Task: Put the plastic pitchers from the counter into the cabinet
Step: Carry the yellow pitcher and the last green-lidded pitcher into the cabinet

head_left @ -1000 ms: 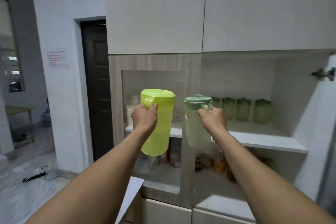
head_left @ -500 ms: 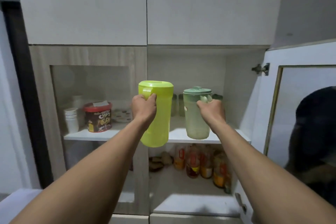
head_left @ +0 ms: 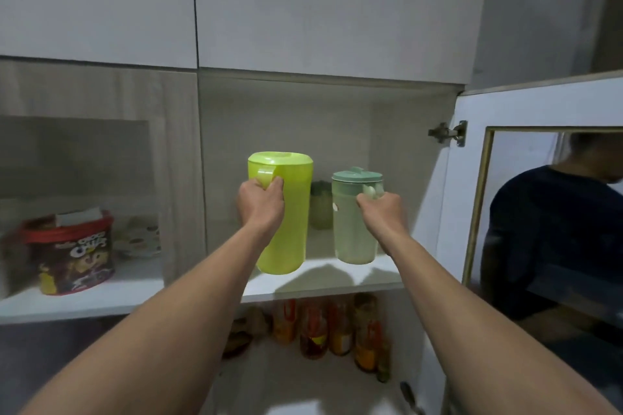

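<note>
My left hand (head_left: 261, 204) grips the handle of a tall lime-yellow plastic pitcher (head_left: 291, 222), held upright over the front of the white cabinet shelf (head_left: 323, 283). My right hand (head_left: 382, 212) grips the handle of a shorter pale green pitcher (head_left: 354, 229) with a darker green lid, upright, its base at or just above the shelf. Whether either base touches the shelf I cannot tell. Both pitchers are inside the open cabinet bay.
A green jar (head_left: 320, 205) stands behind, between the pitchers. Bottles (head_left: 313, 327) crowd the shelf below. The cabinet door (head_left: 472, 199) hangs open at right, its glass reflecting a person. Left, behind glass, sits a red-lidded snack tub (head_left: 72, 254).
Both hands have carried the pitchers forward and into the cabinet bay, lower toward the shelf. The view has moved closer and shifted right.
</note>
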The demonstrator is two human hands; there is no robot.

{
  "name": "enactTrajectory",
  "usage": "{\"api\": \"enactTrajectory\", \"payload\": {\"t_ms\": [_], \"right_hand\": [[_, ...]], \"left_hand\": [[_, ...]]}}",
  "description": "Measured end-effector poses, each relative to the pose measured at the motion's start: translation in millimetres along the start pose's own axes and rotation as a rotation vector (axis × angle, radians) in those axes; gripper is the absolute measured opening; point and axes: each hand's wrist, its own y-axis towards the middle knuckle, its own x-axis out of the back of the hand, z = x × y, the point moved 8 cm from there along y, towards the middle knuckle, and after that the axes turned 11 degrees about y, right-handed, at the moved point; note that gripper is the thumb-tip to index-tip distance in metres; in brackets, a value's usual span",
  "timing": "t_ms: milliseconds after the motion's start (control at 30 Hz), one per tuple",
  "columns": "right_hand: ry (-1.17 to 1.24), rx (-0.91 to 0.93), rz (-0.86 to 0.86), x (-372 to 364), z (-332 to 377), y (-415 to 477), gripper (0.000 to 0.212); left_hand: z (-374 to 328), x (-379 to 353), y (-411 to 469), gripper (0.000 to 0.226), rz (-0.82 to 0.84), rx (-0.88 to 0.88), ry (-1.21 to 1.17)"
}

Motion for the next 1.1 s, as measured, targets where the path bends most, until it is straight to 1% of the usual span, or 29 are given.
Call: {"api": "enactTrajectory", "payload": {"t_ms": [267,400,467,700,767,833,900,967,1100], "right_hand": [[0.036,-0.034,-0.040,-57.0,-30.2,69.9,0.021],[0.050,-0.063,-0.028,-86.7,-55.9,104.2,0.021],[0.019,-0.083,-0.018,-100.5,-71.6,123.6,0.024],[-0.020,-0.159,0.054,-143.1,-139.6,186.4,0.016],[-0.057,-0.133,0.081,-157.9,-155.7,205.8,0.020],[-0.165,-0.090,0.135,-172.6,-168.1,223.2,0.030],[-0.220,-0.084,0.154,-182.3,-179.9,237.4,0.034],[-0.210,-0.095,0.146,-187.0,-190.6,245.5,0.035],[-0.139,-0.097,0.137,-199.1,-208.4,258.5,0.029]], "left_hand": [[31.0,-53.8,72.8,0.035,0.000,0.027,0.019],[52.4,-78.1,100.7,0.035,-0.005,0.060,0.062],[64.0,-94.6,115.2,0.036,-0.002,0.070,0.075],[103.7,-150.6,153.1,0.029,-0.011,0.113,0.110],[109.6,-165.7,164.2,0.028,-0.013,0.095,0.159],[114.7,-179.4,173.1,0.035,-0.019,0.045,0.254],[125.7,-192.5,180.6,0.043,-0.037,0.028,0.293],[135.9,-201.2,185.3,0.045,-0.053,0.055,0.288],[141.0,-215.9,195.5,0.035,-0.060,0.089,0.293]]}}
